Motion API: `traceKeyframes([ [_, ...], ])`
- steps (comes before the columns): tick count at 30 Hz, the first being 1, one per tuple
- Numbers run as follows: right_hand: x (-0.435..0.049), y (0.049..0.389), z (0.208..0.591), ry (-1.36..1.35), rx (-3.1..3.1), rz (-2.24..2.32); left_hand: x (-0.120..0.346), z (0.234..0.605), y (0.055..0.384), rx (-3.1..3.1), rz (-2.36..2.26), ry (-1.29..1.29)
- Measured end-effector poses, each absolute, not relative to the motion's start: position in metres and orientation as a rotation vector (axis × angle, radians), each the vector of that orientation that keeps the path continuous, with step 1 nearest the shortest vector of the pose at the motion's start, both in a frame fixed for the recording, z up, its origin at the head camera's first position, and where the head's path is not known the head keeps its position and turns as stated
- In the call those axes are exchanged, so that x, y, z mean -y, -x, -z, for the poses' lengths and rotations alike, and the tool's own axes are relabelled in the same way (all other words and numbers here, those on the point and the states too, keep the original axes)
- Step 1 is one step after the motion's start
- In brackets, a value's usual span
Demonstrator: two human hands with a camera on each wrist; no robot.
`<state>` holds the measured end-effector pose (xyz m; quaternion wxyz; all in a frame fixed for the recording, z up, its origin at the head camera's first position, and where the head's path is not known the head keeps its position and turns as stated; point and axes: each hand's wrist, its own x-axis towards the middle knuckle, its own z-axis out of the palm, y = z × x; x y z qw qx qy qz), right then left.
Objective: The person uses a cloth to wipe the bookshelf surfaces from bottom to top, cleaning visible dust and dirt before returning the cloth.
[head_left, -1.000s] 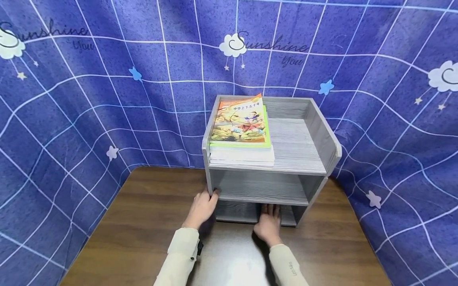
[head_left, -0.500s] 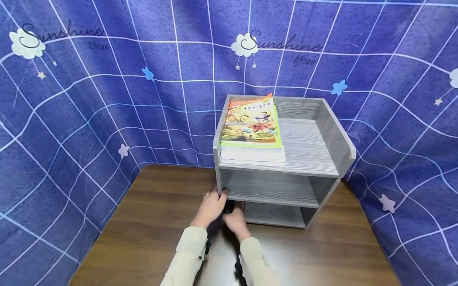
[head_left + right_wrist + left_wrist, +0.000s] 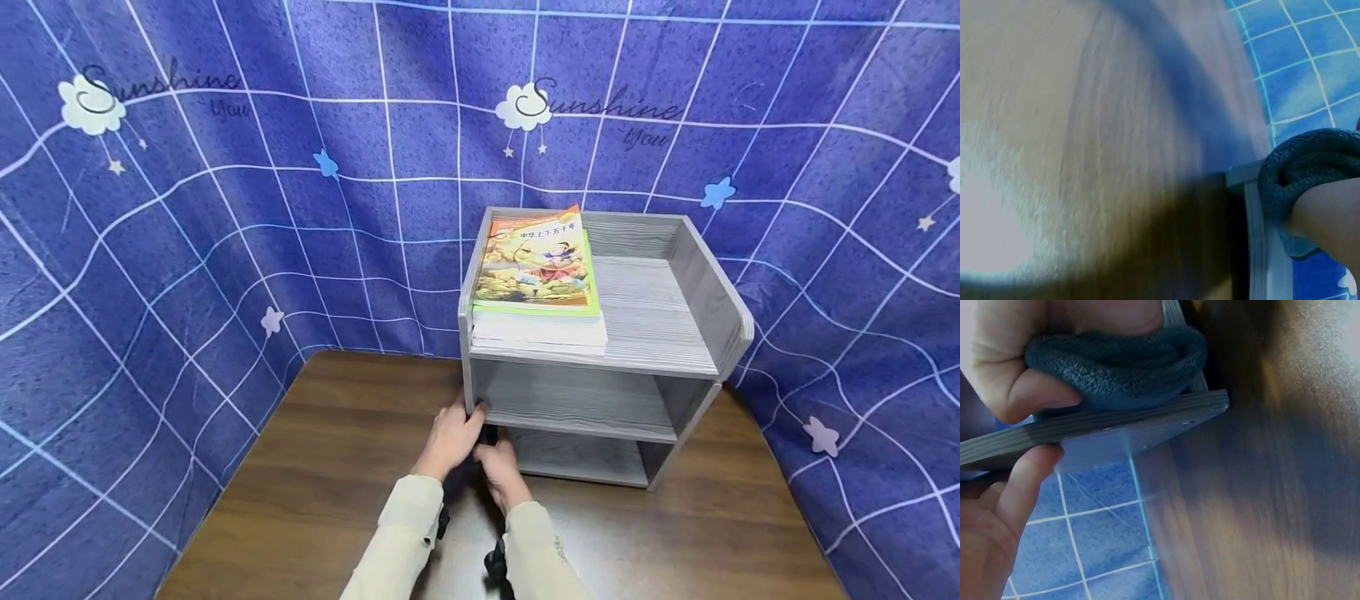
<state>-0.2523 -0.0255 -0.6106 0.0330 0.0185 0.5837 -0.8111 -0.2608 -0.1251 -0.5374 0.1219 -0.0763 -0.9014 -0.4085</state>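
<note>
A grey wood-grain desktop shelf (image 3: 585, 427) stands on the table, with its lowest compartment partly behind my hands in the head view. My left hand (image 3: 450, 437) grips the front edge of the shelf's left side panel (image 3: 1172, 424), fingers on the outer face. Close beside it, my right hand (image 3: 498, 468) reaches into the left end of the lowest compartment. It holds a folded dark teal cloth (image 3: 1116, 369), which lies against the inner face of that panel. In the right wrist view the thumb presses on the bunched cloth (image 3: 1300, 162).
A stack of books (image 3: 536, 267), a colourful cover uppermost, lies at the left of the top shelf. The brown wooden table (image 3: 352, 433) ends at a blue gridded curtain (image 3: 390, 208) behind and at both sides.
My right hand has moved left with the cloth, from the middle of the lowest compartment to its left end. My left hand keeps its grip on the panel. The head view has turned slightly left.
</note>
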Motion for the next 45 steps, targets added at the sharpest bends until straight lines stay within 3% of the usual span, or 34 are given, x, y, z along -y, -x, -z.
traceKeyframes([
  [12, 0.032, 0.242, 0.572, -0.069, -1.425, 2.853, 0.127, 0.541, 0.262, 2.65, 1.273, 0.174],
  [23, 0.02, 0.235, 0.551, 0.121, -2.014, 2.379, 0.125, 0.532, 0.262, 2.683, 1.273, 0.22],
  [29, 0.025, 0.245, 0.578, 0.206, -2.144, 2.328, 0.127, 0.533, 0.263, 2.748, 1.212, 0.227],
  [36, 0.03, 0.251, 0.616, 0.092, -2.359, 2.174, 0.127, 0.534, 0.262, 2.745, 1.18, 0.223],
  [45, 0.033, 0.252, 0.619, 0.055, -2.358, 2.206, 0.126, 0.537, 0.263, 2.742, 1.195, 0.199],
])
